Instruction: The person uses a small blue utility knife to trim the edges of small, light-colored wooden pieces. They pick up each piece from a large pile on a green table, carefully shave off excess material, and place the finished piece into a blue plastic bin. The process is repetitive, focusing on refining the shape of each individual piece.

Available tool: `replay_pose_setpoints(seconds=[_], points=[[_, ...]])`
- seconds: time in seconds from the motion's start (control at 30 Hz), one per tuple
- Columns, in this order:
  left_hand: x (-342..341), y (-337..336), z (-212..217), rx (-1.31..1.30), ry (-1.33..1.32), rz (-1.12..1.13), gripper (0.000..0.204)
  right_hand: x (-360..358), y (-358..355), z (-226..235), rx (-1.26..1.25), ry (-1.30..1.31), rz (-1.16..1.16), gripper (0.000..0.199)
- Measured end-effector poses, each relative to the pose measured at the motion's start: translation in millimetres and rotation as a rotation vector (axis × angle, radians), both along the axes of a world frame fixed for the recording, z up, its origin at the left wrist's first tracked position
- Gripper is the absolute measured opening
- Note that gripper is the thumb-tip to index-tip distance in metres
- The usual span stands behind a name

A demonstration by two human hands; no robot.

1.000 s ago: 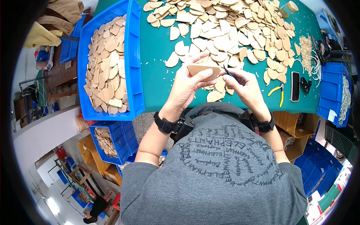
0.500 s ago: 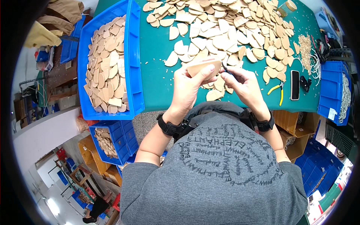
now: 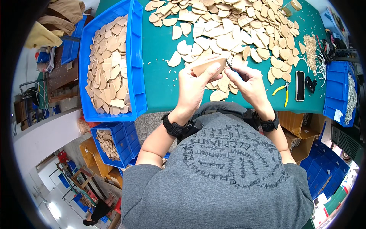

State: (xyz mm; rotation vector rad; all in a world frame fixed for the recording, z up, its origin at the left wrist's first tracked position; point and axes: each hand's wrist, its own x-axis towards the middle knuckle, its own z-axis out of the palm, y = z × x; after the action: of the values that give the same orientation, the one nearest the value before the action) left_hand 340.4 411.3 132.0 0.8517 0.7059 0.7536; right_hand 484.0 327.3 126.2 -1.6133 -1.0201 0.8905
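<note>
My left hand (image 3: 191, 87) is closed on a flat tan half-round piece (image 3: 207, 67), with the thumb lying across its face. In my right hand (image 3: 251, 87) is a small dark pointed tool (image 3: 229, 65), mostly covered by the fingers, so I cannot make out its exact kind. Its tip rises close beside the right end of the piece; whether they touch I cannot tell. Both hands are above the near part of the green table (image 3: 160, 87). Just beyond them spreads a big pile of similar tan pieces (image 3: 217, 40).
A blue bin (image 3: 137, 61) full of tan pieces stands to the left. On the right lie yellow-handled pliers (image 3: 286, 97), a phone (image 3: 300, 87) and a heap of shavings (image 3: 310, 51). Farther right is another blue bin (image 3: 335, 89) holding white cord. A jar (image 3: 291, 8) sits at the far right.
The tan piece has tilted in my left hand, and that hand has shifted slightly right. My right hand has turned a little with the tool. A distant person at lower left has moved.
</note>
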Motion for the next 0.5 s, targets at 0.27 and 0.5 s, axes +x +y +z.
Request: replay_pose_setpoints(seconds=[0.27,0.5], points=[[-4,6,-4,-0.095,0.028,0.018,0.036,5,1,-7,-0.037,0.078,-0.059,0.023],[-25,25,-15,-0.122,-0.063,0.079,0.032,9,1,-7,-0.024,0.221,-0.015,0.024]])
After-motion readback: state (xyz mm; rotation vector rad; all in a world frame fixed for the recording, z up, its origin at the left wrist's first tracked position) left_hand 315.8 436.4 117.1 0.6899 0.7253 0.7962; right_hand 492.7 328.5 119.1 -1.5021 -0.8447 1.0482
